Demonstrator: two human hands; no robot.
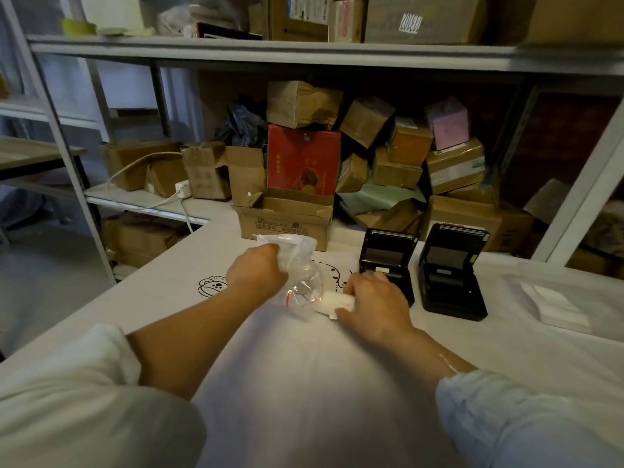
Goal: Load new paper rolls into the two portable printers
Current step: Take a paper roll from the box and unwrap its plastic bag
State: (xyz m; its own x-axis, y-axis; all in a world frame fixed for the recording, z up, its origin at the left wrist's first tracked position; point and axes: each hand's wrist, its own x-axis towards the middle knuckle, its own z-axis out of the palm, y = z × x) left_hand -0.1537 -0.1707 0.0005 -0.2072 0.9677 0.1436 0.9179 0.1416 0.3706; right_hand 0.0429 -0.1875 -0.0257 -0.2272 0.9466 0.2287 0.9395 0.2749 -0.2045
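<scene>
Our right fingers (347, 310) are curled down on a white paper roll (334, 304) lying on the counter (304, 383), just at the mouth of a clear plastic bag (300, 265); grip looks closed on it, tho the hand hides most of the roll. Left hand (258, 271) pinches the bag's upper part, fingers bunched shut on the plastic. So we're at the unbagging step, roll approx. out. Just beside the right hand (374, 305), toward the counter's far edge, stand the two printers: near one (388, 261) and right one (452, 271), both w/ lids up, bays look empty. We judge: lids opened, no roll loaded yet; both loads left, and a 2nd roll isn't in view. Open cardboard box (287, 214) sits at the far edge.
</scene>
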